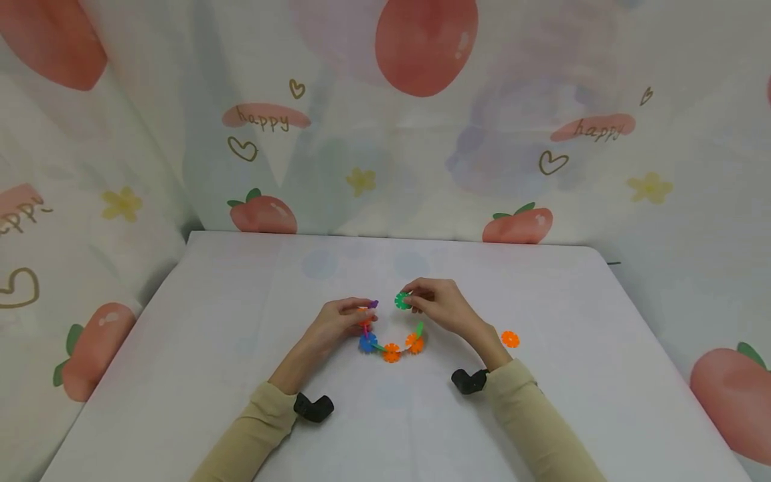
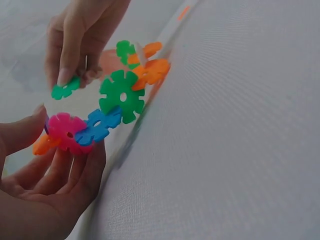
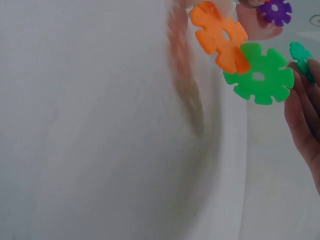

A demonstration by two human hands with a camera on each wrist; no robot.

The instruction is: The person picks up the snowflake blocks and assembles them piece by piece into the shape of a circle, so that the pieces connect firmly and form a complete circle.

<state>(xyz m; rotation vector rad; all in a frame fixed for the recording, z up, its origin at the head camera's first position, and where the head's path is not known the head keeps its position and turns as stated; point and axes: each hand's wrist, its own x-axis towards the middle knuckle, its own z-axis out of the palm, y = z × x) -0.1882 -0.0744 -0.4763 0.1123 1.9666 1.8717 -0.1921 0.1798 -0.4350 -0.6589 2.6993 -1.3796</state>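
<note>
A curved chain of slotted plastic snowflake discs hangs from my left hand (image 1: 337,323), which grips it near its purple disc (image 3: 276,12) and an orange disc. Along the chain come a pink disc (image 2: 67,131), a blue disc (image 2: 98,125), a green disc (image 2: 123,96), orange discs (image 1: 391,353) with a white one between, and a bright green disc (image 3: 260,74) at the other end. Between thumb and fingers my right hand (image 1: 444,305) pinches a separate green disc (image 1: 402,300), held in the gap between the chain's two ends, apart from the purple disc.
A loose orange disc (image 1: 510,339) lies on the white table (image 1: 542,428), right of my right forearm. Black wrist cameras (image 1: 314,408) sit at both cuffs. Behind the table's far edge hangs a printed cloth (image 1: 421,154), and more cloth closes off the left and right sides.
</note>
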